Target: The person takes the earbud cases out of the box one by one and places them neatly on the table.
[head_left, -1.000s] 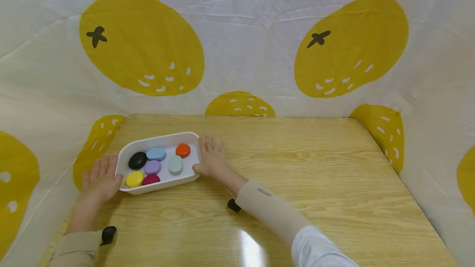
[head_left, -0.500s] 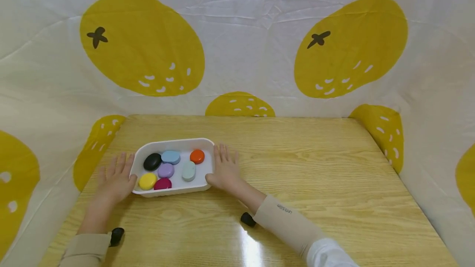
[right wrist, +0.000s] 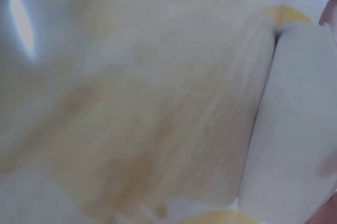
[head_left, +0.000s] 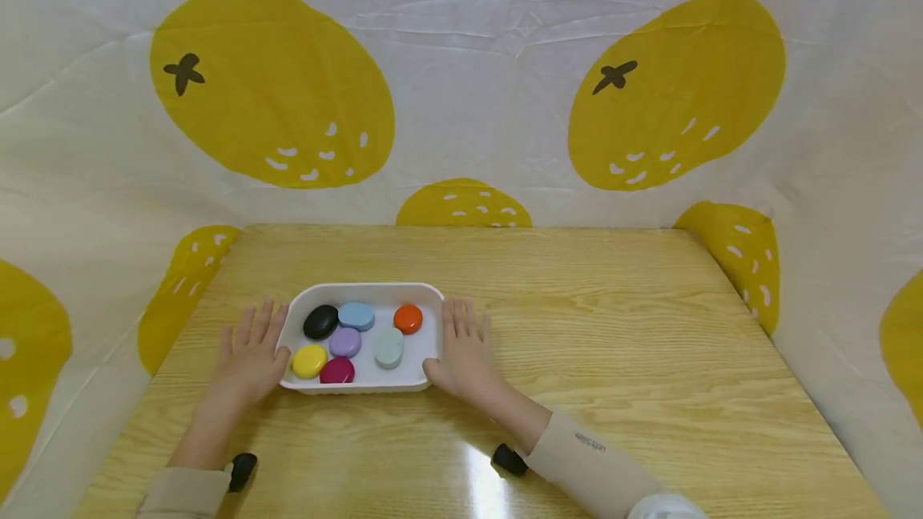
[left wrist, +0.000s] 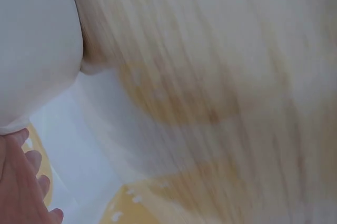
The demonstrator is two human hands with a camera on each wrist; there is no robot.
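Observation:
A white oblong tray [head_left: 360, 291] sits on the wooden table. Inside it lie several smooth, pebble-like pieces: black [head_left: 320, 322], light blue [head_left: 356, 315], purple [head_left: 345, 342], yellow [head_left: 309, 361], dark red [head_left: 337, 372], pale green [head_left: 389, 348] and orange [head_left: 408, 319]. My left hand [head_left: 251, 360] rests its straight, spread fingers along the tray's left end. At the right end my right hand [head_left: 467, 352] does the same, thumb near the front corner. Both wrist views show the tray's outer wall close up, with the left fingertips [left wrist: 34, 161] beside it.
The wooden table [head_left: 613, 327] stretches out to the right of the tray. A white cloth [head_left: 476, 102] with large yellow fruit prints encloses the table at the back and sides. Black wrist devices [head_left: 509, 460] show under both sleeves.
Both hands have slid the tray to the right and toward the front edge, and it has turned from slanted to nearly straight. The pieces have travelled with it.

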